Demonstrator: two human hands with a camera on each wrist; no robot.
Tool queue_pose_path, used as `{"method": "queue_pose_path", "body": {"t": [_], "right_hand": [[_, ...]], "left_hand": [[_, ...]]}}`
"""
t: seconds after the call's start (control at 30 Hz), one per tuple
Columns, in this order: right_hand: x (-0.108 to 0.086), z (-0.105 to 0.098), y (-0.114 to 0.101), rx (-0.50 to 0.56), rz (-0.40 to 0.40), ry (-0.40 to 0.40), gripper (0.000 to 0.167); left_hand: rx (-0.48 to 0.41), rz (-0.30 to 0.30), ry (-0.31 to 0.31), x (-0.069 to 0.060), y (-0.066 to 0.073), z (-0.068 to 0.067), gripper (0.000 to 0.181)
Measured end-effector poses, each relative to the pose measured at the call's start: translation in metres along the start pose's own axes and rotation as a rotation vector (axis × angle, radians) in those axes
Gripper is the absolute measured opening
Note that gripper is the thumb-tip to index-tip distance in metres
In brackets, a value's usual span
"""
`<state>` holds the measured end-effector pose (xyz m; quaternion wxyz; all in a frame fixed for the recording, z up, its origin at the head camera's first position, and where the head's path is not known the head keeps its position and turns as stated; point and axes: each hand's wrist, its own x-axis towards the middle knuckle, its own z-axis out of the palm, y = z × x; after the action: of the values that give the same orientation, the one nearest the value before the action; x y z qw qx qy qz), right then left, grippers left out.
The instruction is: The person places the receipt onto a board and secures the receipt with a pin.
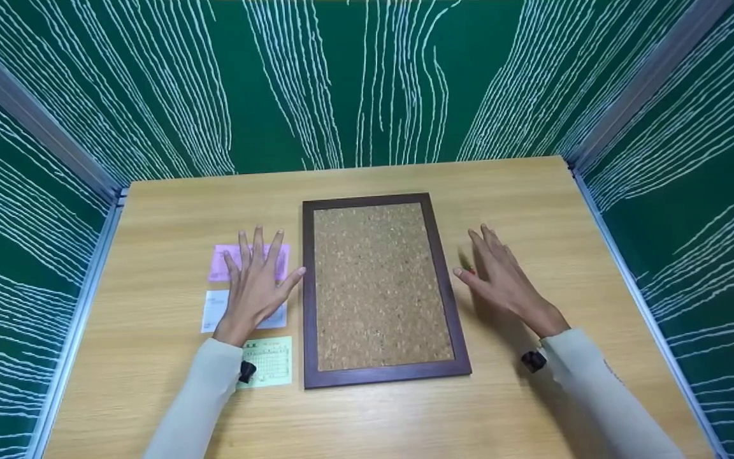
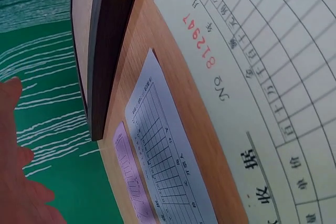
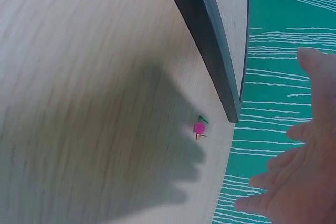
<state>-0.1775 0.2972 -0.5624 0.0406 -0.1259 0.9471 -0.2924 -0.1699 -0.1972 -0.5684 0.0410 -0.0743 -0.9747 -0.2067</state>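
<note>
A corkboard (image 1: 380, 287) in a dark brown frame lies upright-lengthwise on the table. My left hand (image 1: 255, 293) is spread over the slips at its left, with the thumb by the frame's left edge. Under and around that hand are a pink slip (image 1: 220, 264), a pale blue slip (image 1: 214, 312) and a green printed receipt (image 1: 274, 360). Right of the board, my right hand (image 1: 501, 277) hovers with fingers extended, holding nothing. A few small coloured pins (image 3: 199, 128), pink, green and orange, lie on the table near it, mostly hidden in the head view.
The wooden table (image 1: 392, 421) meets green walls (image 1: 278, 83) with wavy white lines at the back and sides. Metal rails (image 1: 615, 242) run along the table's sides. Small dark devices (image 1: 534, 361) sit at both wrists.
</note>
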Motion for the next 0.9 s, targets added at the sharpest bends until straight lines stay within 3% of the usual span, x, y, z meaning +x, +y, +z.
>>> {"method": "queue_pose_path", "body": {"t": [0.5,0.9], "right_hand": [[0.002,0.015,-0.001,0.061,-0.023,0.036,0.088],[0.003,0.034,-0.002,0.19,-0.012,0.054,0.081]], "left_hand": [[-0.011,0.004,0.0,-0.005,-0.005,0.0,0.092],[-0.019,0.0,0.014,-0.006,-0.012,-0.004,0.091]]}}
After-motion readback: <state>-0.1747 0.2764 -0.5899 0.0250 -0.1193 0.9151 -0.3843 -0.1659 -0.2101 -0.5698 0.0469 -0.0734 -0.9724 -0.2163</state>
